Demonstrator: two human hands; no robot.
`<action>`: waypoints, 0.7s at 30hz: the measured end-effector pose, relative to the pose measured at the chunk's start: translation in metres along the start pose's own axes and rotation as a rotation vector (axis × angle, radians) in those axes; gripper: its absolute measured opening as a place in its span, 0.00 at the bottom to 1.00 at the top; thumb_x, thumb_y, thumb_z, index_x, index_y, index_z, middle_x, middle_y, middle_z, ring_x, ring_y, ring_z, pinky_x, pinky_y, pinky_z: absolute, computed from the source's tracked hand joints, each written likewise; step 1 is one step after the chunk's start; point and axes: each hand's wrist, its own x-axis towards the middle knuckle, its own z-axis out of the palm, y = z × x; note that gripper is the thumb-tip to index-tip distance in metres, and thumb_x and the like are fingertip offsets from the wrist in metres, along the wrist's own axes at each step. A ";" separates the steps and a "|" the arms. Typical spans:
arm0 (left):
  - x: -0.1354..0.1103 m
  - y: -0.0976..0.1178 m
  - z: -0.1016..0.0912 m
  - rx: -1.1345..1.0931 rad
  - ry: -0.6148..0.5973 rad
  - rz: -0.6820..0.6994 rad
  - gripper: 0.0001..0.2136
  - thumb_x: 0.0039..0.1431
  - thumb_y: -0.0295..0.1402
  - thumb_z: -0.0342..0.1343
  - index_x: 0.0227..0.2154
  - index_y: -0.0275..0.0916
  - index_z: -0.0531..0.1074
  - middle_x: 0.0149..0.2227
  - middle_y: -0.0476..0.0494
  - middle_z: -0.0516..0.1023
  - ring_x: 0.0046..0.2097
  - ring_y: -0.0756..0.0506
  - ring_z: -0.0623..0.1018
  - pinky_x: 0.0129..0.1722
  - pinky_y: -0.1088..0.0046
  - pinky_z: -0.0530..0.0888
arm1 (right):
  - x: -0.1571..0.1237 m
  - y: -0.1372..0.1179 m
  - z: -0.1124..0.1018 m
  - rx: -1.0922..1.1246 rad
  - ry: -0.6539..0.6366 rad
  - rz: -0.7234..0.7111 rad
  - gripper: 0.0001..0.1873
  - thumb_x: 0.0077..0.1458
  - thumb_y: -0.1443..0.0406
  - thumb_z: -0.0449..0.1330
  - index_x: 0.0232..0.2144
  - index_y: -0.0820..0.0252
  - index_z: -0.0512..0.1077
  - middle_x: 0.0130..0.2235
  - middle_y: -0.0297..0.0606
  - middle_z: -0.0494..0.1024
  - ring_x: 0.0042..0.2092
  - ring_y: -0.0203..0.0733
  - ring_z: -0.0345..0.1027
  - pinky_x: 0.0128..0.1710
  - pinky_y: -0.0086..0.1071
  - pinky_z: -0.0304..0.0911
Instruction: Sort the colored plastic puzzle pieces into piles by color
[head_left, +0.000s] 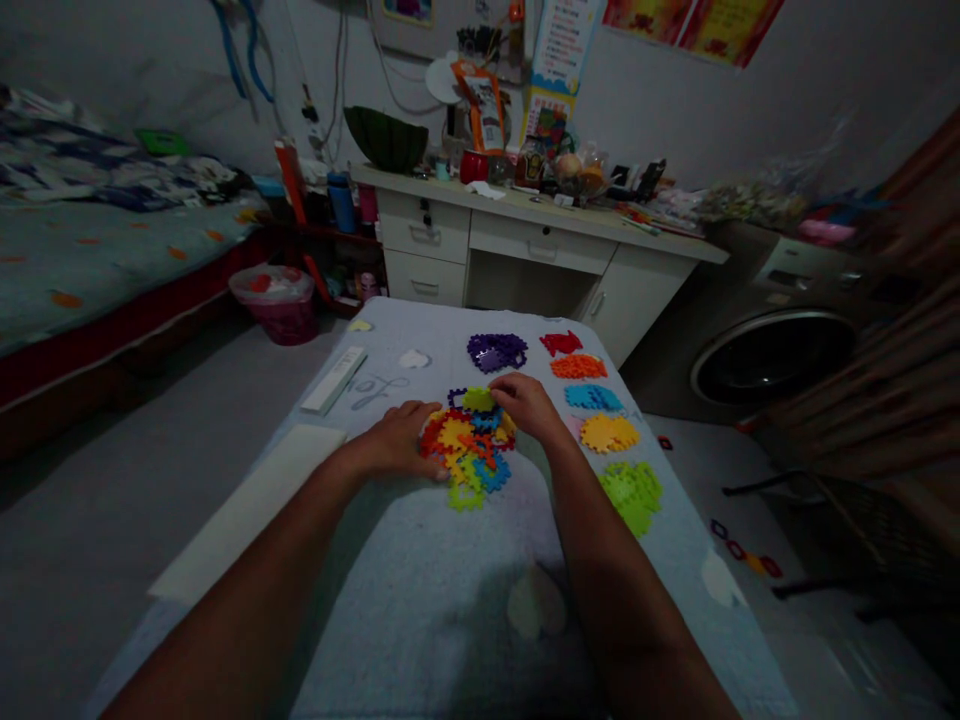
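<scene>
A mixed pile of toothed plastic gear pieces [459, 435] in red, yellow, orange, blue and green lies on the cloth-covered table. My left hand [401, 440] rests against the pile's left side, thumb and fingers apart, holding nothing. At the pile's far edge, my right hand [525, 403] pinches a yellow-green gear piece [478, 400]; its fingertips are partly hidden. Sorted by colour, purple pieces [496, 351] lie beyond the pile. Down the right side are red pieces [561, 343], orange pieces [578, 367], blue pieces [593, 397], yellow pieces [609, 433] and green pieces [631, 494].
A narrow white box [334, 380] and a long pale strip [255, 510] lie along the table's left side. Behind stands a cluttered white desk [427, 235]. A washing machine [772, 320] is at the right, a lined bin [277, 305] at the left.
</scene>
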 end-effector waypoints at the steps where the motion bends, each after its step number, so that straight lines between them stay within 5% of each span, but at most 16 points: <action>1: 0.005 -0.001 -0.001 -0.025 0.023 -0.016 0.46 0.38 0.54 0.65 0.61 0.39 0.63 0.63 0.32 0.65 0.63 0.29 0.66 0.60 0.52 0.66 | -0.001 0.001 -0.006 0.026 -0.002 0.009 0.08 0.56 0.67 0.57 0.34 0.60 0.77 0.35 0.37 0.79 0.38 0.39 0.69 0.42 0.31 0.61; 5: 0.026 -0.009 0.015 -0.210 0.259 -0.035 0.32 0.58 0.56 0.48 0.57 0.37 0.67 0.59 0.33 0.69 0.61 0.35 0.69 0.59 0.55 0.67 | -0.008 0.011 -0.038 0.149 0.023 0.061 0.09 0.54 0.65 0.57 0.35 0.60 0.76 0.33 0.35 0.77 0.35 0.38 0.68 0.38 0.31 0.61; 8: 0.035 -0.016 0.036 -0.234 0.364 0.043 0.27 0.61 0.54 0.44 0.53 0.39 0.70 0.57 0.36 0.71 0.60 0.38 0.70 0.62 0.57 0.65 | -0.020 0.027 -0.073 0.194 0.076 0.113 0.09 0.51 0.63 0.58 0.34 0.61 0.75 0.33 0.35 0.76 0.34 0.38 0.68 0.37 0.31 0.61; 15: 0.039 -0.023 0.048 -0.138 0.355 0.103 0.26 0.62 0.51 0.43 0.51 0.38 0.72 0.57 0.37 0.74 0.59 0.39 0.71 0.62 0.57 0.64 | -0.062 0.068 -0.139 0.021 0.232 0.351 0.07 0.46 0.64 0.58 0.28 0.60 0.74 0.26 0.33 0.73 0.29 0.36 0.63 0.31 0.29 0.57; 21: 0.040 -0.020 0.045 -0.078 0.341 0.109 0.24 0.62 0.50 0.43 0.50 0.40 0.73 0.56 0.39 0.75 0.58 0.39 0.72 0.61 0.57 0.64 | -0.073 0.065 -0.140 0.018 -0.040 0.336 0.06 0.46 0.64 0.57 0.26 0.60 0.74 0.25 0.31 0.72 0.28 0.34 0.62 0.30 0.28 0.57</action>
